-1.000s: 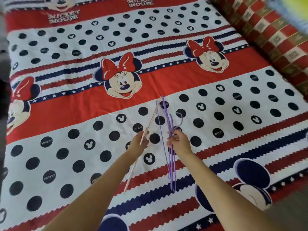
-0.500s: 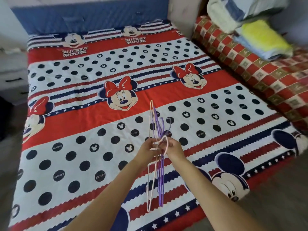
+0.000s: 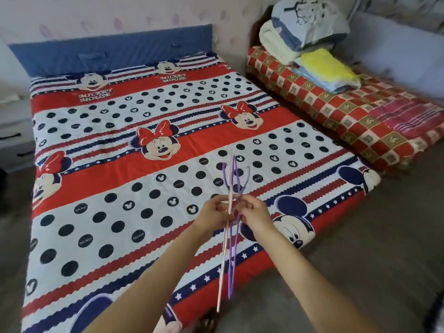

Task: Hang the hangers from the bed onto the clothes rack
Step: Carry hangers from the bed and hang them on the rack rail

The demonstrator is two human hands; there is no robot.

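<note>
Above the near edge of the bed (image 3: 153, 179), left hand (image 3: 212, 216) and right hand (image 3: 255, 213) both clasp the bunched hangers (image 3: 230, 236), gathering apparently done; next, carry them to the unseen clothes rack

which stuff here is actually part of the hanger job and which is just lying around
Part of the job:
- purple hangers, bunched in both hands
- pink hanger, in the same bunch
- left hand and right hand, both in a grip on the bunch
- bed, where they came from

Just lying about:
- folded bedding pile
- yellow folded cloth
- checked mattress
- drawer unit

No clothes rack is in view.
</note>
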